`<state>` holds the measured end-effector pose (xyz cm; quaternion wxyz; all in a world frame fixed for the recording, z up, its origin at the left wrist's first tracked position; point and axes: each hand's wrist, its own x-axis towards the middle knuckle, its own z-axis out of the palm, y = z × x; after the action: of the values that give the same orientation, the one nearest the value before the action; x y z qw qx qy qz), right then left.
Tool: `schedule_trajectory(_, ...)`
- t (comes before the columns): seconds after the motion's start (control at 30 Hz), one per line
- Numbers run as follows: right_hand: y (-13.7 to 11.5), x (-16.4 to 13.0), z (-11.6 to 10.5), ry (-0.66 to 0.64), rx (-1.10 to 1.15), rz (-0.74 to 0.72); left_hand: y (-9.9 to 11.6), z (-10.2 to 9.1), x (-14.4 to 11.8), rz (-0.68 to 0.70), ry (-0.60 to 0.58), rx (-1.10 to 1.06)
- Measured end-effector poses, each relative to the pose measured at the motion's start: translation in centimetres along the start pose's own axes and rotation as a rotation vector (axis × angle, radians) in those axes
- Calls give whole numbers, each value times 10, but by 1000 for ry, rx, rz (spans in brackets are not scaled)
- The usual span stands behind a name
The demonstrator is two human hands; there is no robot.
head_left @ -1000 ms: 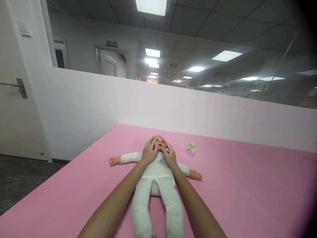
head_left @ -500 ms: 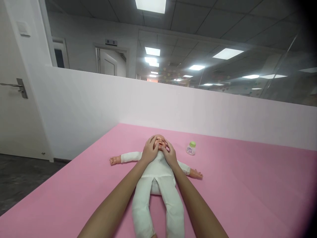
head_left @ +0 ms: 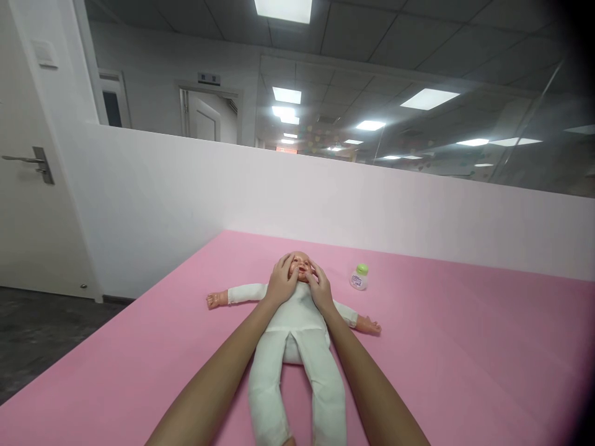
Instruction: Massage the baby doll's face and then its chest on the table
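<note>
A baby doll [head_left: 297, 310] with a white cloth body lies on its back, its arms spread out and its legs toward me. My left hand [head_left: 282, 282] rests along the left side of the doll's face [head_left: 302, 265], fingers stretched up toward the forehead and the thumb by the mouth. On the opposite cheek lies my right hand [head_left: 320, 288], with its fingers extended and its thumb near the mouth corner. Both palms cup the face lightly; the eyes and mouth show between them, while the sides of the head are covered.
A small clear bottle [head_left: 359, 279] with a green cap stands right of the doll's head. Everything lies on a pink tabletop [head_left: 441, 347]. A white partition [head_left: 372, 210] rises behind it, and a door [head_left: 37, 186] is at the left.
My right thumb has shifted slightly outward from the doll's mouth. The left hand, the doll and the bottle look the same.
</note>
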<state>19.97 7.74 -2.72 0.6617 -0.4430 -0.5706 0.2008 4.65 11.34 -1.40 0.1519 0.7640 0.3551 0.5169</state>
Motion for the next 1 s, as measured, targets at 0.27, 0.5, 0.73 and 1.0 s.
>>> schedule_trajectory(0.27, -2, -1, 0, -18, -57, -36, 0, 0, 0, -3, 11, 10)
schedule_trajectory(0.5, 3, 1, -1, -29, -71, -66, -1, 0, 1, 42, -5, 27)
schedule_trajectory(0.73, 5, 1, -1, -32, -68, -66, -1, 0, 1, 37, 3, 17)
schedule_trajectory(1.0, 6, 2, -1, -31, -59, -70, 2, 0, 0, 16, 21, 14)
